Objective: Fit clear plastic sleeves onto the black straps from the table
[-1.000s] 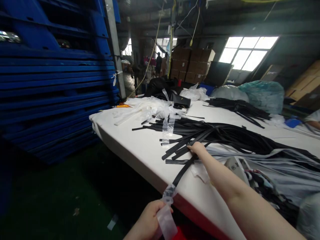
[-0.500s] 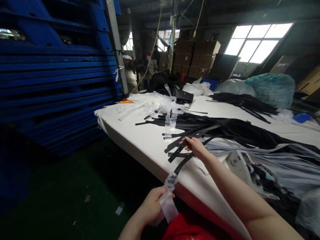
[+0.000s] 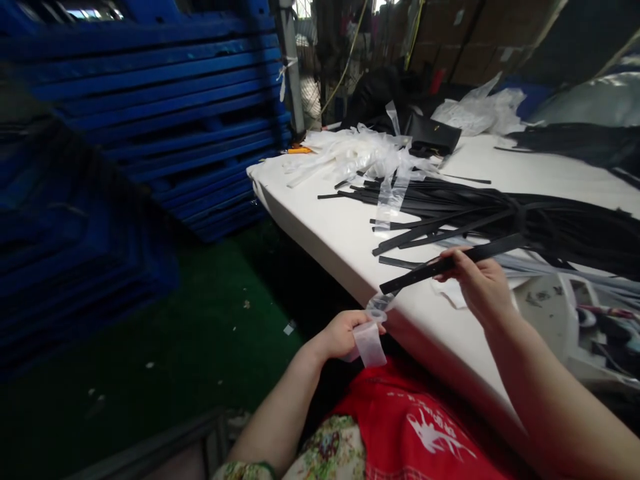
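My left hand (image 3: 343, 335), at the near table edge, is closed around a clear plastic sleeve (image 3: 371, 345), whose loose end hangs down over the fingers. In the earlier picture a black strap runs into this sleeve; now its far end lies behind the strap in my other hand. My right hand (image 3: 483, 283) pinches a flat black strap (image 3: 413, 277) a little way back from its tip, above the table. Small holes show near that tip, which points down-left towards the sleeve. Beyond it lies a bundle of black straps (image 3: 450, 203), tied around the middle.
A heap of clear plastic sleeves (image 3: 350, 157) covers the far left corner of the white table (image 3: 310, 213), with an orange-handled tool (image 3: 299, 151) beside it. A black bag (image 3: 433, 135) sits behind. Blue pallets (image 3: 175, 100) are stacked left. A white container (image 3: 545, 307) stands right.
My right hand has lifted the strap off the bundle and brought its tip near the sleeve. My left hand keeps its hold on the sleeve. The view has tilted down and turned left.
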{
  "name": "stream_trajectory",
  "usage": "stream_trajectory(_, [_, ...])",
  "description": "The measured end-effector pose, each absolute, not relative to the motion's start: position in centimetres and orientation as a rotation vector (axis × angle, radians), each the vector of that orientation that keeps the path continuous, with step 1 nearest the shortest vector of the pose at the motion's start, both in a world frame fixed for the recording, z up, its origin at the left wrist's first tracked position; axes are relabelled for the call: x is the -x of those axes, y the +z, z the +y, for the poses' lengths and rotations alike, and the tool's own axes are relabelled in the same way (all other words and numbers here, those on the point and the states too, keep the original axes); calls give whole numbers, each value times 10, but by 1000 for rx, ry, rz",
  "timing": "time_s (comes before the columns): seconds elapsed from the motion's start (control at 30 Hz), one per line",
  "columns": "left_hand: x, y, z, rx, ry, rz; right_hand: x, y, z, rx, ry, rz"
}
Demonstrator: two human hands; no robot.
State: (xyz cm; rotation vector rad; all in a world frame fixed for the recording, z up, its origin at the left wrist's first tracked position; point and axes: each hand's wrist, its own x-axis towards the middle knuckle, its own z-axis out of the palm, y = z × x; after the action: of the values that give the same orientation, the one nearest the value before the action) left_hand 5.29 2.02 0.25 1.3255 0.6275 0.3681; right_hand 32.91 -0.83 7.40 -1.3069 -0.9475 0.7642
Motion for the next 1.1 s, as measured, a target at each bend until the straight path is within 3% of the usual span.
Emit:
stream_trajectory(0.63, [-57,3,21,-1243,299,566,-319,59,-28,1445,762,-1281])
stream_trajectory(1.1, [-64,-5,17,-1371,276,561,-265,25,-37,1529,1325,-1239])
